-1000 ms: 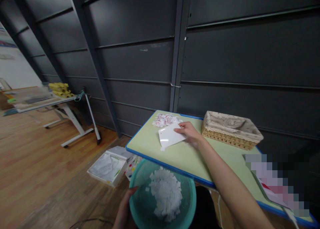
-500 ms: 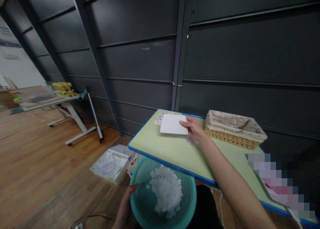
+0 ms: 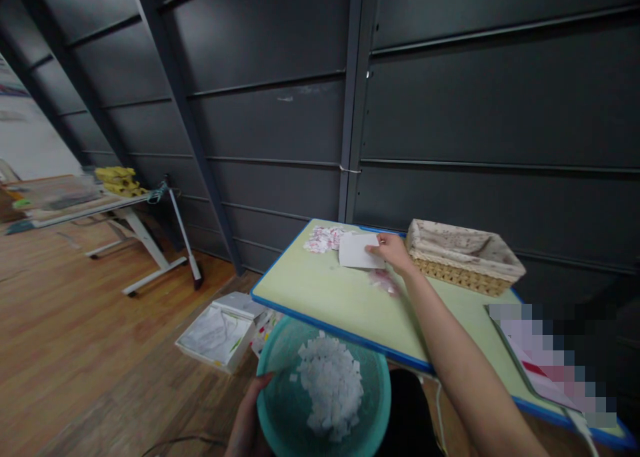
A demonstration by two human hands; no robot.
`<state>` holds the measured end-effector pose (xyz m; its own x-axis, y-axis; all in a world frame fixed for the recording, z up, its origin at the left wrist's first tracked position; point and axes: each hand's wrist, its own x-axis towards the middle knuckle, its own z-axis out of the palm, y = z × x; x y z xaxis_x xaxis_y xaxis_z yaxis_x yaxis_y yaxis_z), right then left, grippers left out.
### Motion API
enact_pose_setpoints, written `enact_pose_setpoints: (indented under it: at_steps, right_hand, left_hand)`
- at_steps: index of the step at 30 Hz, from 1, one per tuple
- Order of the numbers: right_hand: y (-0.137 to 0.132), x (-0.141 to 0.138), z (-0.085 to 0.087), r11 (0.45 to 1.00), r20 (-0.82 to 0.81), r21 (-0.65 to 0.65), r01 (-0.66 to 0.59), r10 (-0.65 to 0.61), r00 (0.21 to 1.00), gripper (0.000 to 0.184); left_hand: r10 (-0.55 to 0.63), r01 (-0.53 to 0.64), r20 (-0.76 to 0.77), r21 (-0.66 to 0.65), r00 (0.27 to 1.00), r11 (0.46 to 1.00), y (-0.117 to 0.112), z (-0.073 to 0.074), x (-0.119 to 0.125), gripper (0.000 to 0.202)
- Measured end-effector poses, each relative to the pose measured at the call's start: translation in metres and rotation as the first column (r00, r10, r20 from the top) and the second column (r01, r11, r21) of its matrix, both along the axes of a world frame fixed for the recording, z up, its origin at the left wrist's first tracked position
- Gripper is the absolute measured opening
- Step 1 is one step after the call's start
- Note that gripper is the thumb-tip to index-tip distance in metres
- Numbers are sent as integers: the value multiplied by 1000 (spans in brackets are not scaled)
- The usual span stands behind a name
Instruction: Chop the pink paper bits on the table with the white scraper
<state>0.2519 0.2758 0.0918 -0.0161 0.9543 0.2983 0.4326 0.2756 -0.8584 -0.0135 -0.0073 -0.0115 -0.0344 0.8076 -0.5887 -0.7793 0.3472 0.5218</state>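
Observation:
A flat white card (image 3: pixel 356 251) is pinched between the thumb and fingers of my right hand (image 3: pixel 391 250), just over the table. Small printed paper pieces (image 3: pixel 323 239) lie in a heap beyond the card's left side. Below the wrist rests a small pinkish clear packet or wrapper (image 3: pixel 384 282), too blurred to name. My left hand (image 3: pixel 253 404) grips the left rim of a teal plastic basin (image 3: pixel 273 417), its thumb over the edge. Inside the basin is a pile of small white square pieces (image 3: pixel 333 384).
A cloth-lined wicker basket (image 3: pixel 460 274) stands at the table's back right. The light green table (image 3: pixel 305 277) has a blue edge. A partly pixelated tablet-like object (image 3: pixel 535 364) lies at right. An open white box (image 3: pixel 217 334) sits on the floor. Another table (image 3: pixel 95 207) is at far left.
My right hand has carried the white card slightly right, uncovering more of the printed paper pieces and the pinkish item. My left hand still holds the basin. The view has shifted slightly.

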Motion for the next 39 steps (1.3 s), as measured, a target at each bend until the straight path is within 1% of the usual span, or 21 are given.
enact_pose_setpoints:
  at_steps: [4,7,11,16,19,23,26,28,31,33,35,37,39]
  right_hand:
    - [4,3,-1,1000,3,10,7,-7,1000,22]
    - [6,3,-2,1000,24,4,3,-3,1000,23]
    - [6,0,-3,1000,16,-3,10,-10,1000,27]
    - [3,-4,-2,998,61,7,55,-55,997,28]
    - [4,-3,-2,998,58,4,59,-59,997,27]
    - [6,-2,-3,999,27,6,40,-40,999,29]
    - [5,-5,-3,1000,4,-10,14,-14,1000,31]
    - [1,-7,0,1000,-57,18,-9,10,998,35]
    - [-5,-7,7,995,-190,74,-63,76,979,43]
    - [-7,-7,10,991,-245,38,-125,131,961,42]
    - [-7,-9,11,983,-254,-30,-180,167,953,33]
    - [-6,-15,9,975,-213,-85,-204,182,960,23]
    - [-5,-24,7,974,-119,-125,-190,175,977,21]
  left_hand:
    - [-7,8,-21,9,1000,1000,-1,-1,0,45]
    - [-2,2,-14,-7,1000,1000,-1,2,1,47]
    - [-3,4,31,-12,1000,1000,1,4,2,40]
    - [13,-13,-7,10,1000,1000,-2,2,1,26]
    - [2,-2,2,25,1000,1000,-2,0,1,28]
    - [9,-9,12,-7,1000,1000,-1,-1,2,38]
    - [22,-22,-26,-3,999,1000,-1,0,3,38]
    - [26,-27,-47,-7,999,1000,-1,0,3,37]
    - [9,-10,-40,-3,999,1000,-1,1,3,42]
    - [12,-13,-36,-26,999,1000,0,3,4,48]
    - [22,-24,-39,-58,999,998,0,6,6,56]
    - [20,-22,-30,-73,999,997,0,12,9,64]
    - [16,-15,10,-73,1000,997,-1,19,11,70]
